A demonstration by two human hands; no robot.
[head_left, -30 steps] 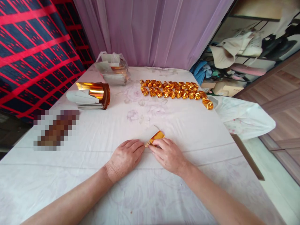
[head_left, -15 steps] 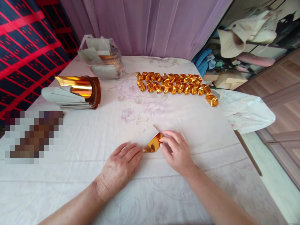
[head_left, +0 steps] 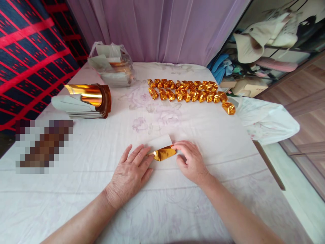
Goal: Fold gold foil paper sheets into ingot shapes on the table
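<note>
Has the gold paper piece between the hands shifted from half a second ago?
Yes. The gold paper piece now lies flatter, turned toward the left hand, judged against the crease in the tablecloth; right hand touches its end.

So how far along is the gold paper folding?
Done: two rows of folded gold foil pieces lie at the table's far side. In hand: left hand and right hand press a half-folded gold-and-white sheet. Left: a stack of unfolded gold sheets.

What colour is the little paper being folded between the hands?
Shiny gold on one side, white on the other: the folded paper, seen in the head view.
</note>
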